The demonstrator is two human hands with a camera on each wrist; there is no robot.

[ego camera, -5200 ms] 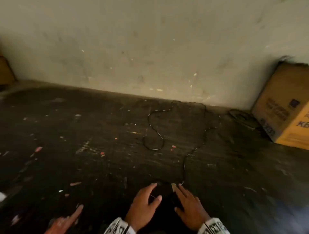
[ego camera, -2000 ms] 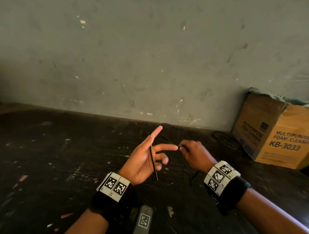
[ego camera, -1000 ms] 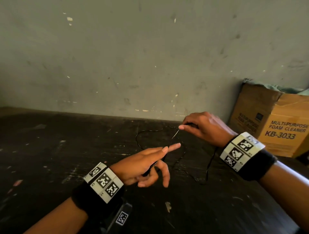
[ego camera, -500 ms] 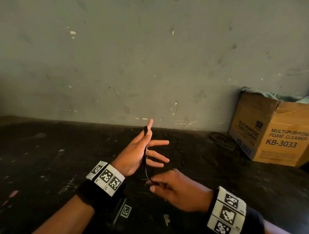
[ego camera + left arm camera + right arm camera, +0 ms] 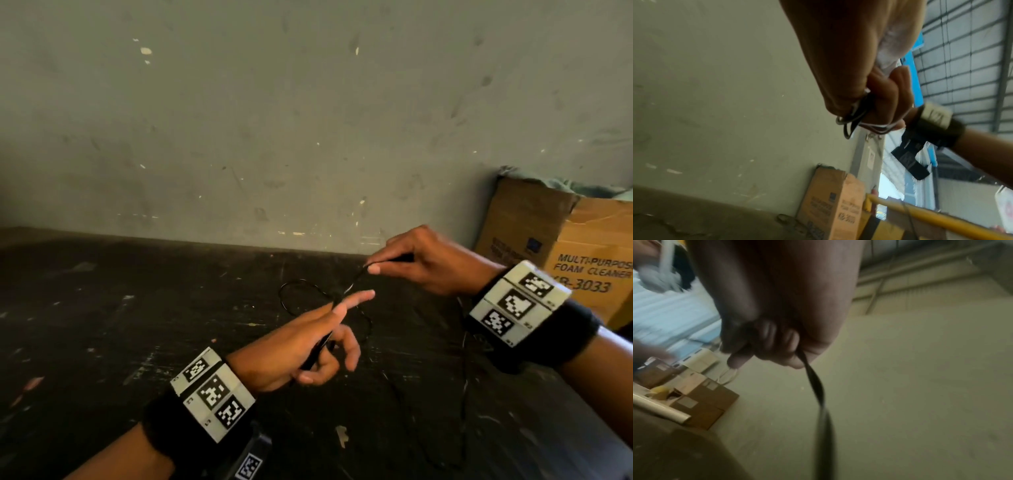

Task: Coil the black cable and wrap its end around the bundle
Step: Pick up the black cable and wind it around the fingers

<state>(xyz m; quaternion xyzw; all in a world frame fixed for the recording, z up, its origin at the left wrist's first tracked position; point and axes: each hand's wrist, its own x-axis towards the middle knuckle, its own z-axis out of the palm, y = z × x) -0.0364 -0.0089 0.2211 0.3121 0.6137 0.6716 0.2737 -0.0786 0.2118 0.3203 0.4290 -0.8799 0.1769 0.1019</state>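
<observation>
Fingers of the left hand (image 5: 301, 353) sit half curled around a few thin turns of the black cable (image 5: 346, 291), with the index finger stretched forward as a post; the left wrist view shows several small loops bunched between thumb and fingers. Up and to the right, the right hand (image 5: 424, 263) pinches the cable between thumb and forefinger, its other fingers folded in, and a short taut run slants from that pinch down to the left index finger. Half a second ago the right hand was low, near the body and under the left palm; now it is raised and extended toward the wall, so I judge one more turn has just gone round the left fingers and the next is being drawn out. The left hand has also tipped from upright, fingers pointing up, to lying nearly level. Compared with the earliest frame, when the cable sprawled across the dark table (image 5: 137, 325) and both hands pressed down near its close end, only a small loop remains on the surface beyond the hands, plus a slack strand trailing under the right wrist. Coiling looks well underway, with wrapping the end not yet begun. A cardboard box (image 5: 565, 246) stands by the wall.
</observation>
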